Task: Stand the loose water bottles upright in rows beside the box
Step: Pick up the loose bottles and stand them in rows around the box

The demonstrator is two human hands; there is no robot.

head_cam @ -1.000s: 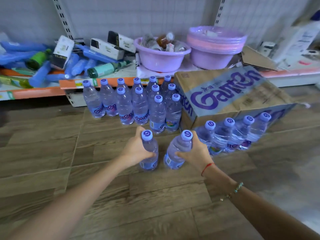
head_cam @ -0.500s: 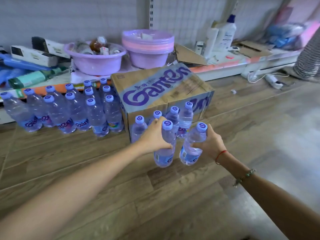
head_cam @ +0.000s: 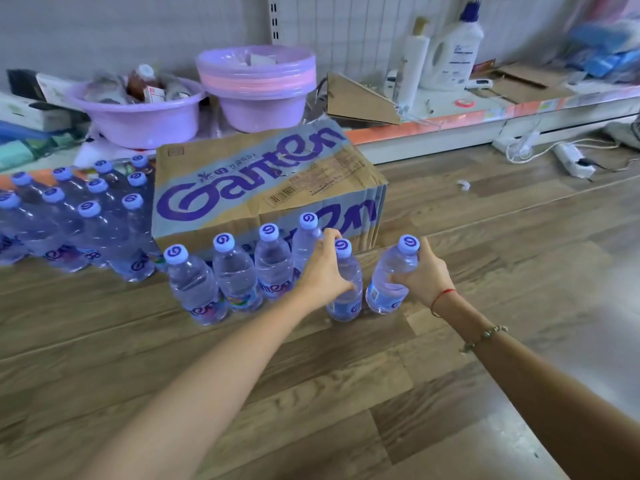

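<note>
A brown Ganten cardboard box (head_cam: 263, 188) lies on the wooden floor. Several clear water bottles with purple caps stand in a row (head_cam: 235, 275) along its front side. My left hand (head_cam: 325, 271) grips one upright bottle (head_cam: 346, 299) at the right end of that row, its base on or just above the floor. My right hand (head_cam: 426, 275) holds a second bottle (head_cam: 391, 278), tilted to the left, beside it. Left of the box stands a block of several upright bottles (head_cam: 72, 216) in rows.
A low shelf behind the box carries two purple basins (head_cam: 138, 112) (head_cam: 258, 88), a folded cardboard piece (head_cam: 356, 102) and white detergent bottles (head_cam: 453, 53). A white power strip with cable (head_cam: 571, 161) lies on the floor at the right. Bare floorboards stretch in front of me.
Both hands have carried their bottles to the right, from in front of the left block to the right end of the row before the box. The camera view swung right too.
</note>
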